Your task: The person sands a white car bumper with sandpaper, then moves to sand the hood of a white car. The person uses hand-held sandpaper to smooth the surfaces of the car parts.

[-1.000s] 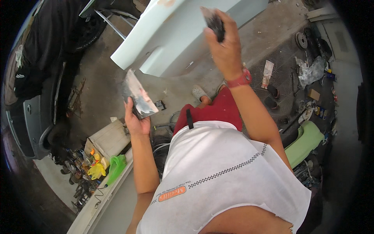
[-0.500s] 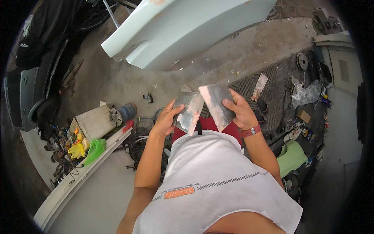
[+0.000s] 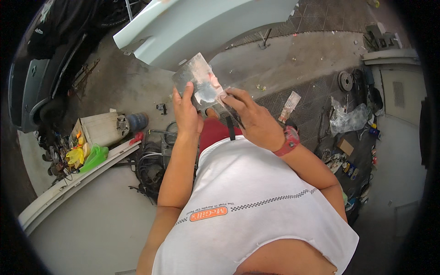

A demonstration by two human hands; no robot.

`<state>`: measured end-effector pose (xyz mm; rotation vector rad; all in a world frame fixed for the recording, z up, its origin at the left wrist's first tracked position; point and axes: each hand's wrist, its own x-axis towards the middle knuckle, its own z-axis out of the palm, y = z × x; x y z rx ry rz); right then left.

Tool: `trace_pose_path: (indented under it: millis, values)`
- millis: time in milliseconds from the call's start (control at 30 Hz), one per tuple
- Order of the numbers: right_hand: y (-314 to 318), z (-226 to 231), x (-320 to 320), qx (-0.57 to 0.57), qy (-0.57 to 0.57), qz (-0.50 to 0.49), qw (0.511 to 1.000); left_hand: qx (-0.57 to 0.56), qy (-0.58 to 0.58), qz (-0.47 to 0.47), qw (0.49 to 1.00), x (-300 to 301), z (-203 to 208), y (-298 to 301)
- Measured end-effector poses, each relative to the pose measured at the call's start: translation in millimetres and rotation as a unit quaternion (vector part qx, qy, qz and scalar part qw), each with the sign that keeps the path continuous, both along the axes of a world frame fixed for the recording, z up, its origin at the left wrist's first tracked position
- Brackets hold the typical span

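My left hand (image 3: 187,115) is closed on a flat, thin metal spreader plate (image 3: 185,75), its thumb across the face. Pale pink paste (image 3: 200,72) coats much of that plate. A second spreader plate (image 3: 234,117) is gripped in my right hand (image 3: 260,124), turned nearly edge-on and mostly hidden by the fingers. It meets the lower right edge of the first plate, where the paste sits. Both plates are held in front of my waist.
A white curved car body panel (image 3: 206,23) stands ahead. At left are a long white panel (image 3: 68,183), a tilted box (image 3: 101,137) and a green plastic bag (image 3: 95,158). On the right lie clear plastic sheeting (image 3: 346,117) and a small cardboard box (image 3: 346,147).
The two plates, held apart side by side before, now touch. My left hand has lifted and turned its plate; my right hand has swung its plate over, edge-on, against it.
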<state>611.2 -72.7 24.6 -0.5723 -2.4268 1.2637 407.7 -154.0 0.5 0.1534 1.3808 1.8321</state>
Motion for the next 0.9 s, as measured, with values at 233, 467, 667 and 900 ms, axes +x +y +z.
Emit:
trace_pose_path:
  millis: [233, 467, 667, 900]
  values:
    - [40.9, 8.3, 10.5, 0.202, -0.078, -0.046, 0.975, 0.014, 0.156, 0.063, 0.986, -1.9, 14.0, 0.6]
    - [44.8, 3.8, -42.3, 0.28, -0.078, 0.028, 0.957, -0.061, 0.312, 0.037, 0.947, -42.0, 8.4, 10.3]
    - [93.3, -19.5, -89.3, -0.217, 0.072, -0.123, 0.966, 0.023, 0.059, 0.188, 0.98, -172.8, -6.6, 23.2]
    - [144.8, -24.4, -153.7, -0.597, 0.28, -0.183, 0.729, 0.076, 0.024, 0.196, 0.977, -325.0, -18.1, 42.5]
